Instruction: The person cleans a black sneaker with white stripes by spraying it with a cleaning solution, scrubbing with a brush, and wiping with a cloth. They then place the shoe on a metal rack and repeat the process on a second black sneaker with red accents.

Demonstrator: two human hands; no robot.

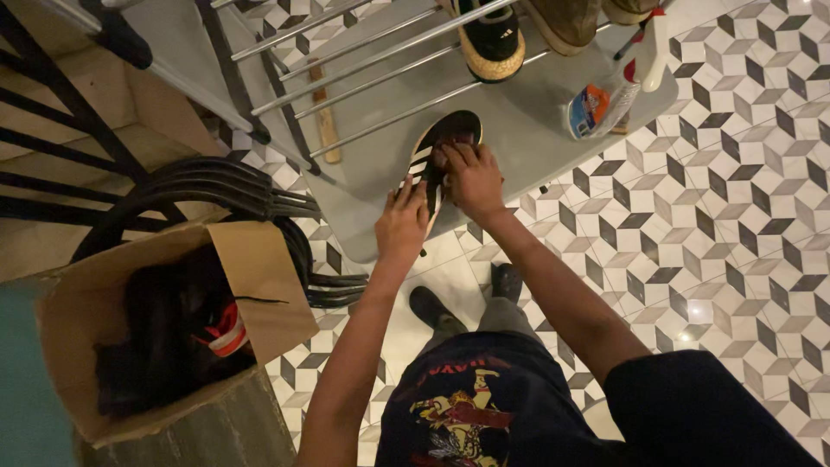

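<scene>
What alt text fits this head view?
Seen from above, a person's left hand and right hand hold a black striped shoe at the edge of a grey rack. A cardboard box of dark items stands at left on patterned floor tiles.

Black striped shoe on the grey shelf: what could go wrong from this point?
1. The black striped shoe stands on its side near the front edge of the grey shelf, steadied by the left hand and right hand; it might tip or slide off onto the tiled floor.
2. A loose lace end seems to hang below the shoe and could snag.
3. The spray bottle lies close to the shelf's right edge; a nudge could knock it off.
</scene>
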